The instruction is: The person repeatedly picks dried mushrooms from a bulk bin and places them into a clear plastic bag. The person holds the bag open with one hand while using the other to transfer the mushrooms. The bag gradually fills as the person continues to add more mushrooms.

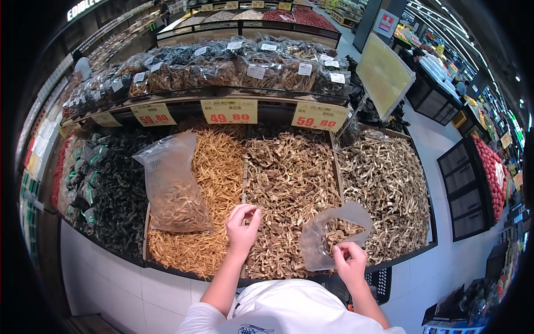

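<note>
My right hand (350,261) grips the near edge of a clear plastic bag (313,240). The bag's mouth gapes, and a clump of dried mushrooms (342,230) shows in it. It rests over a bin of dried tea-tree mushrooms (288,183), by the divider on the right. Above that bin's left edge is my left hand (243,227), its fingers curled towards the thumb; whether anything is between them is hidden. To its left, a larger plastic bag (177,196), partly filled with brown dried strips, lies on the golden dried daylily buds (219,167).
Dark dried fungus (112,188) fills the bin at far left, and pale dried strips (384,192) the one at right. Price cards (229,112) line the shelf of packed bags (200,71) behind. A yellow sign board (384,77) stands at the right. A black basket (379,286) is below.
</note>
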Motion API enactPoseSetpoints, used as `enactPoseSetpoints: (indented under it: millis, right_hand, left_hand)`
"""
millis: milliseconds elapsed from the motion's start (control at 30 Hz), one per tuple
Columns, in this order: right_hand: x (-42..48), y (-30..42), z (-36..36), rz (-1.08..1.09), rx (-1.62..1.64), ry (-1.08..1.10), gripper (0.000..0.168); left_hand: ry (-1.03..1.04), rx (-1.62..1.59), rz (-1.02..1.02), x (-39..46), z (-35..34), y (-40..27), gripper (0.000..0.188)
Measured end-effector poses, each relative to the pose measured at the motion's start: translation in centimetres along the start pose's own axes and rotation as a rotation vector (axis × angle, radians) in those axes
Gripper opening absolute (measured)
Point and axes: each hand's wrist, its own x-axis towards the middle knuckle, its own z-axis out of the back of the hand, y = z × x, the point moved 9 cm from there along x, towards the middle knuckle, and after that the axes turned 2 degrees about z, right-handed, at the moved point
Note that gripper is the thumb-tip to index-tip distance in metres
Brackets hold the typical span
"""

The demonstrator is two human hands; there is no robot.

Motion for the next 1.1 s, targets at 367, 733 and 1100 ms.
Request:
enactPoseSetpoints:
  millis: [367,733,1100]
  right_hand:
    - [-0.3,0.8,2.0,0.007,-0.013,-0.130,0.008]
    - [-3.2,-0.8,4.1,-0.010,0.039,-0.269,0.010]
    - [-1.8,-4.0,6.9,-0.072,0.179,-0.386,0.010]
  left_hand:
    - [0.631,-0.190,-0.108,-7.3,-15.1,-8.2,0.029]
    - [0.409,0.109,-0.192,-5.7,-9.0,-4.1,0.039]
    - [0.951,0.116,0.278,-10.4,-15.4,0.0,0.038]
